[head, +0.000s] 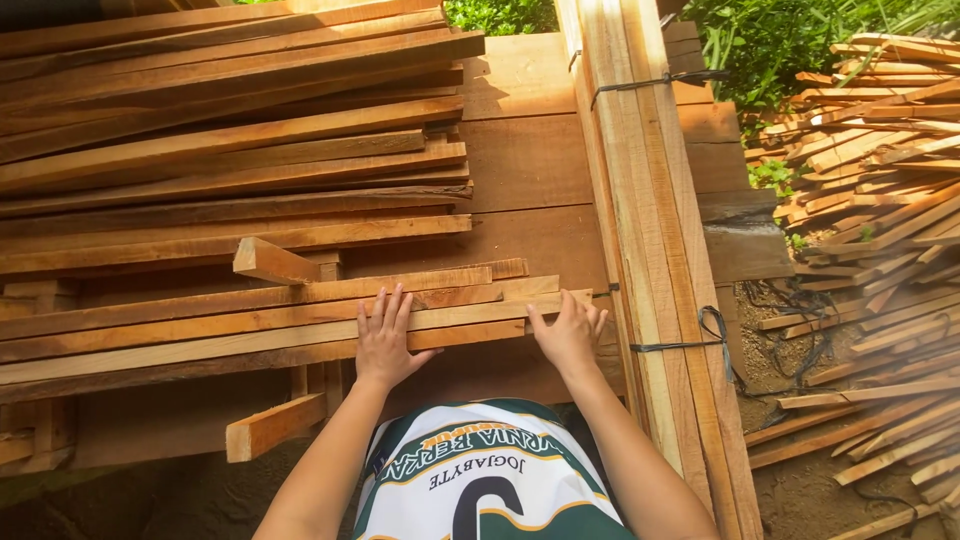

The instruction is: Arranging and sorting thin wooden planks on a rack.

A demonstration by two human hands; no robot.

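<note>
Several long wooden slats (pixel 250 320) lie side by side on a wooden bench, running left to right. My left hand (pixel 384 338) rests flat on top of the nearest slats, fingers spread. My right hand (pixel 568 330) is at the slats' right ends, fingers curled against the end of the light-coloured slat (pixel 470 315). Neither hand clearly grips anything. A short wooden block (pixel 272 262) lies tilted on the slats behind my left hand.
A big stack of slats (pixel 230 130) fills the upper left. A tied bundle of long pale planks (pixel 650 230) runs down the right of the bench (pixel 530 170). More slats lie heaped on the ground (pixel 870 250) at right. Green plants stand behind.
</note>
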